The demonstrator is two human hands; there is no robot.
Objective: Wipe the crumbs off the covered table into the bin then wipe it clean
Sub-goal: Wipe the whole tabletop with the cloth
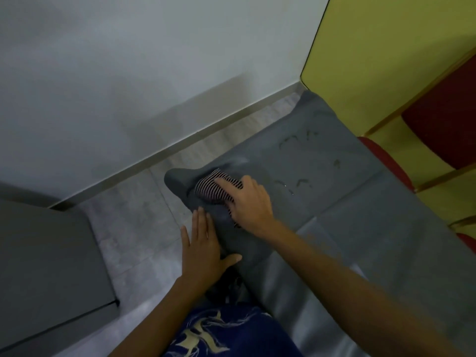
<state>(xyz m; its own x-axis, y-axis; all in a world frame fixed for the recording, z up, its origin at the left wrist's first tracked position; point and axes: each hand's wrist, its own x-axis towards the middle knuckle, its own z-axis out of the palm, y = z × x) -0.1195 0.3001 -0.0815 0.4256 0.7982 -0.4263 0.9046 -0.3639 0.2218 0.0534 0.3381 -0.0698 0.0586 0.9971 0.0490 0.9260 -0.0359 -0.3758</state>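
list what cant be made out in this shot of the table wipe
Head view only:
- Bin: not in view.
- Striped cloth: partly covered by the right hand.
- Crumbs: too small and blurred to pick out on the grey table cover.
- Left hand: its palm is hidden.

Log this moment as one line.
right hand: pressing striped cloth on covered table | left hand: flat at table edge

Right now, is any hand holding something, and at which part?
The right hand presses a striped cloth from above onto the grey table cover. The left hand lies flat against the cover's edge, grasping nothing.
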